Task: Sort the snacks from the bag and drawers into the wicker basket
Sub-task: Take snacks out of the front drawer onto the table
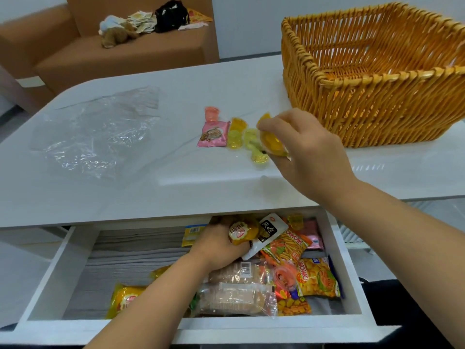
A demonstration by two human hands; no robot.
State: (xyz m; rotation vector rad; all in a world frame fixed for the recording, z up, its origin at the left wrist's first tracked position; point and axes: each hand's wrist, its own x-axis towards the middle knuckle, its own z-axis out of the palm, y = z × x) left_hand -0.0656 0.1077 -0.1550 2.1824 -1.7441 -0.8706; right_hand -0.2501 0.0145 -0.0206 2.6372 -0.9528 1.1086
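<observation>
Mid-sort, emptying the drawer: both hands loaded, nothing visible in the wicker basket yet, though its floor is only partly in view. Left hand is down in the open drawer, fingers curled round a round yellow jelly cup plus a white sachet with black print. Right hand hovers over the bench, fingers pinching orange-yellow jelly pieces; it's just left of the basket, not over it. Below it, on the bench, a small cluster: pink packet, pink jelly cup, several yellow jellies. Drawer right half still packed: orange stick-snack bags, cracker packs, a yellow pack front left. Next move probably: carry right-hand load over the basket rim and drop, then lift the left hand clear of the drawer front. Clear plastic bag lies flat and looks empty on the bench's left. Room: white glossy bench top, brown sofa behind with a plush toy, papers and a black item on it, pale wall.
</observation>
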